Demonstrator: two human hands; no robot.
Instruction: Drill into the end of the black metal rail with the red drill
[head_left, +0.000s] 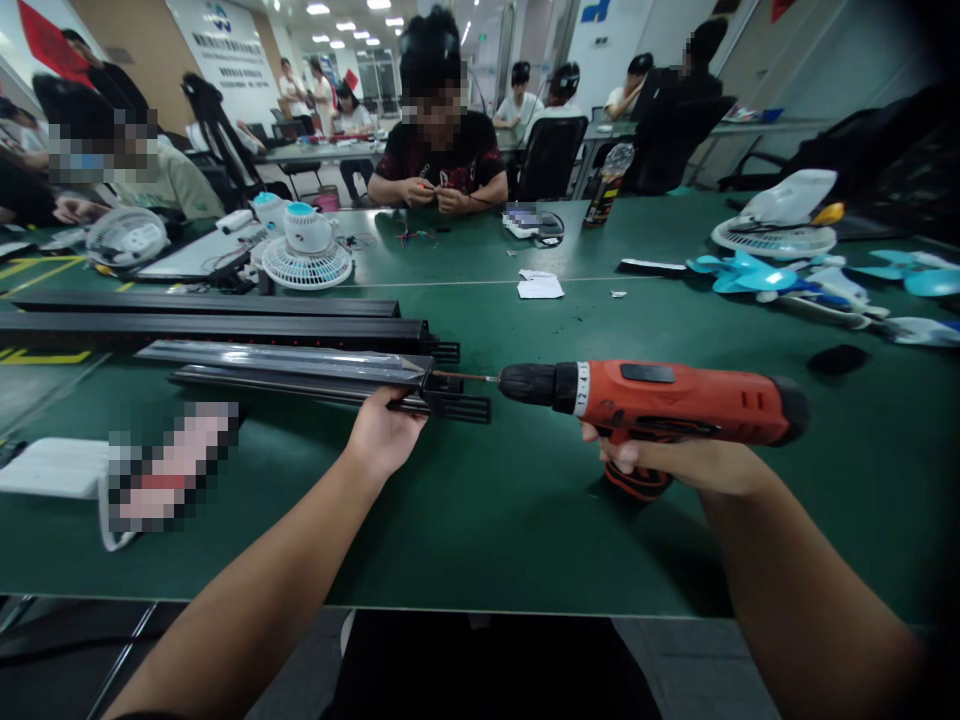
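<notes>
My right hand (667, 460) is wrapped round the handle of a red and black cordless drill (697, 400), held level and pointing left. Its long thin bit (472, 377) reaches the right end of a black metal profile (300, 360), which has shiny clear film along its top. Whether the tip is inside the profile, I cannot tell. My left hand (386, 430) is closed round the profile near that end, thumb on top and fingers partly hidden beneath. A slotted black rail (457, 407) runs along its near side, sticking out past the hand.
More black profiles (225, 328) lie just behind. At near left are a white device (52, 468) and a blurred pink item (180, 465). Fan parts (307, 262) and blue fan blades (742, 272) lie farther back. A person (442, 150) sits opposite, hands on a small part.
</notes>
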